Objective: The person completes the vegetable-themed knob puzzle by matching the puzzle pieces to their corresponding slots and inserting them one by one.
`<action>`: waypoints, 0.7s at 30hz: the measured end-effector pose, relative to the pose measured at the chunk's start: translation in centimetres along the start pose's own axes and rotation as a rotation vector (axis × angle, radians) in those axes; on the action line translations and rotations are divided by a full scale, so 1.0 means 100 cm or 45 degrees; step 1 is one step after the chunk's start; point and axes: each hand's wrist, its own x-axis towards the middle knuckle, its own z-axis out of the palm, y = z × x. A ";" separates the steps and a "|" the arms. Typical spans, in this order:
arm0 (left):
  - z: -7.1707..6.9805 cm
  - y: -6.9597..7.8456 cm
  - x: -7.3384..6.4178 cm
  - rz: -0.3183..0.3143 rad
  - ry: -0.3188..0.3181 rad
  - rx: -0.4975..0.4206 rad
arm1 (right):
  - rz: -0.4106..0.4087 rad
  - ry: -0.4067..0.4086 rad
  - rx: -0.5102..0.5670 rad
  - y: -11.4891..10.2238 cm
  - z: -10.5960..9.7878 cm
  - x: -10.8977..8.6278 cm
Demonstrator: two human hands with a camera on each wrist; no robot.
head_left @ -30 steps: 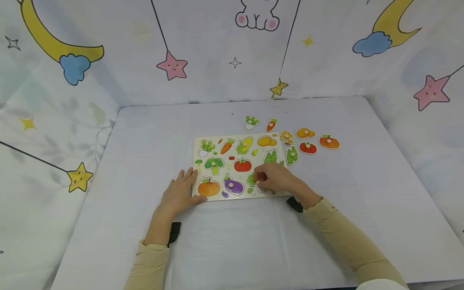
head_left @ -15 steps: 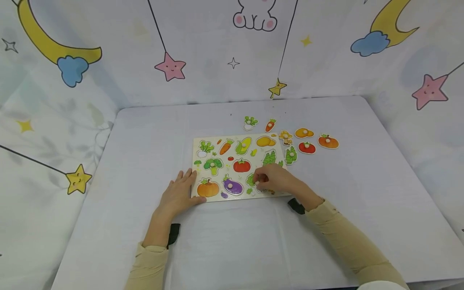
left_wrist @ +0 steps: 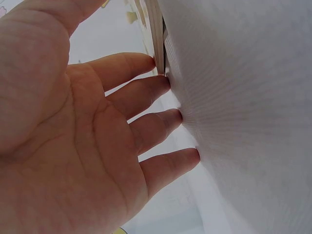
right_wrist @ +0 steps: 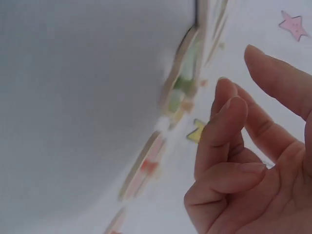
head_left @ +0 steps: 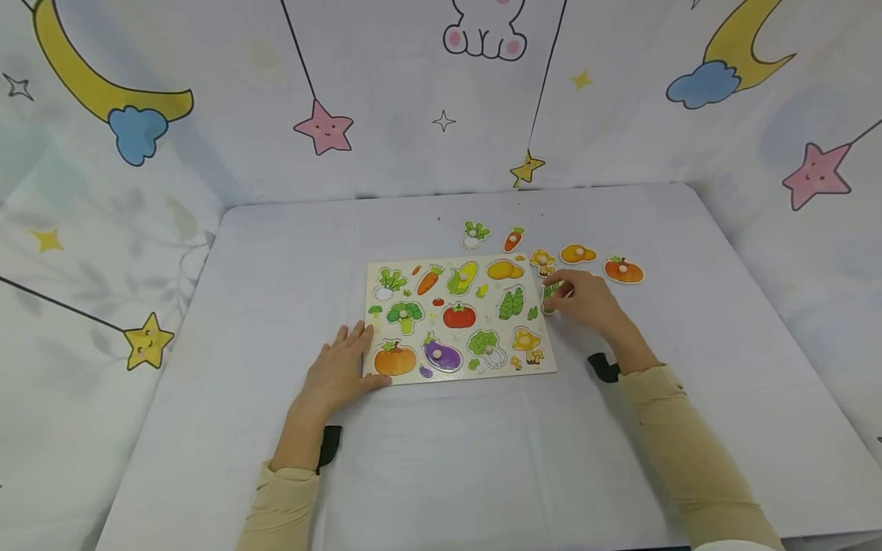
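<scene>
A wooden vegetable puzzle board (head_left: 459, 383) lies on the white table. My left hand (head_left: 338, 369) rests at its left edge, fingers spread; in the left wrist view the fingertips (left_wrist: 163, 84) touch the board's edge and the cloth. My right hand (head_left: 586, 300) hovers at the board's right side over a knobbed green vegetable piece (head_left: 547, 298), partly covering it. In the right wrist view, a gap shows between thumb and forefinger, and the green piece (right_wrist: 183, 80) lies apart from them. The cabbage piece (head_left: 485, 348) sits in its slot, as do eggplant, broccoli and corn pieces.
Loose knobbed pieces lie behind and right of the board: a white radish (head_left: 475, 235), carrot (head_left: 514, 239), mushroom (head_left: 543, 262), orange-yellow piece (head_left: 577, 253) and pumpkin (head_left: 624, 269). The tomato piece is hidden by my right hand in the head view. A patterned cloth wall (head_left: 413, 164) stands behind.
My right hand has let go of the cabbage piece's knob and moved right and away to the loose green piece. My left hand has stayed at the board's edge.
</scene>
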 end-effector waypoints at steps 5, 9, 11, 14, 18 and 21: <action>0.000 0.000 0.000 0.003 0.001 0.005 | 0.108 -0.052 -0.002 0.014 -0.005 0.008; 0.000 0.000 0.000 0.009 0.004 0.000 | 0.117 -0.084 0.017 0.019 -0.004 0.015; 0.001 0.000 0.000 0.011 0.003 0.000 | 0.118 -0.083 0.028 0.021 -0.002 0.018; 0.001 -0.001 0.001 0.009 0.003 0.002 | 0.125 -0.076 0.038 0.020 0.000 0.022; 0.000 -0.002 0.001 0.002 0.002 0.004 | 0.161 -0.063 0.032 0.017 0.002 0.025; 0.000 -0.002 0.001 -0.001 -0.001 0.003 | 0.176 -0.057 0.031 0.014 0.003 0.025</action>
